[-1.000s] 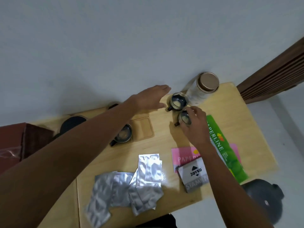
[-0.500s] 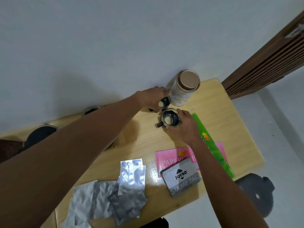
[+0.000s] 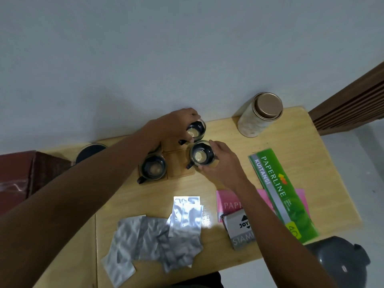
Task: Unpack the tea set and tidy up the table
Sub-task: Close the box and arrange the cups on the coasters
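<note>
Three small dark glass tea cups stand on a light wooden table (image 3: 228, 132). My left hand (image 3: 176, 124) grips the far cup (image 3: 196, 129) by its rim, next to the wall. My right hand (image 3: 222, 163) holds the middle cup (image 3: 201, 156) at its right side, over a wooden coaster (image 3: 178, 169). The third cup (image 3: 153, 169) stands free to the left, its handle pointing toward me. A round dark object (image 3: 90, 151) sits further left, partly hidden by my left arm.
A tall cylindrical tin with a brown lid (image 3: 259, 119) stands at the back right. Several silver foil pouches (image 3: 162, 231) lie at the front. A green Paperline booklet (image 3: 278, 190), a pink one (image 3: 228, 204), a stamp pad box (image 3: 241, 227), a brown box (image 3: 18, 175) and a grey bin (image 3: 342, 262) surround them.
Both hands have carried their cups leftward, away from the tin, to the coasters beside the third cup. The view has shifted, so the tin now sits further right.
</note>
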